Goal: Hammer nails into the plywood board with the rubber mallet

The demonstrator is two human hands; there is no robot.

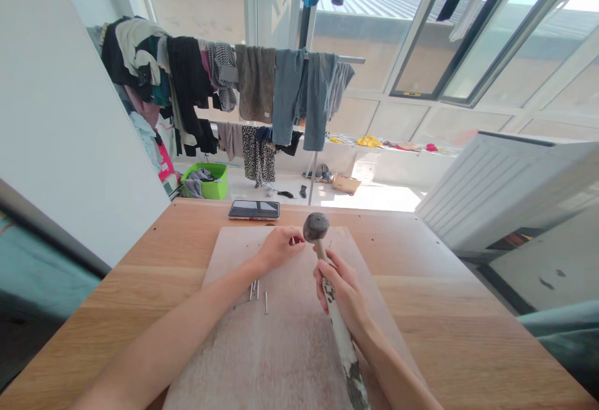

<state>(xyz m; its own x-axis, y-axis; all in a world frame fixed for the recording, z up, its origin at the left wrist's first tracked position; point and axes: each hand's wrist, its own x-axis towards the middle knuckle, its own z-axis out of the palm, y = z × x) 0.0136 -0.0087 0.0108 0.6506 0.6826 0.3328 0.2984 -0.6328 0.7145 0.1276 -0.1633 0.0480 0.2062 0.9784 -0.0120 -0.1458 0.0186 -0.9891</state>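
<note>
A pale wooden board (290, 335) lies on the wooden table (449, 310). My right hand (344, 291) is wrapped round the paint-stained wooden handle of a hammer (317, 228), whose grey round head is raised above the far part of the board. My left hand (279, 246) rests on the board just left of the hammer head, fingers pinched together on something small I cannot make out. Several loose nails (258, 294) lie on the board beside my left forearm.
A phone (254, 209) lies at the table's far edge. Beyond the table stand a clothes rack full of laundry (262, 92), a green basket (206, 180) and open windows. A white radiator-like panel (496, 191) stands to the right.
</note>
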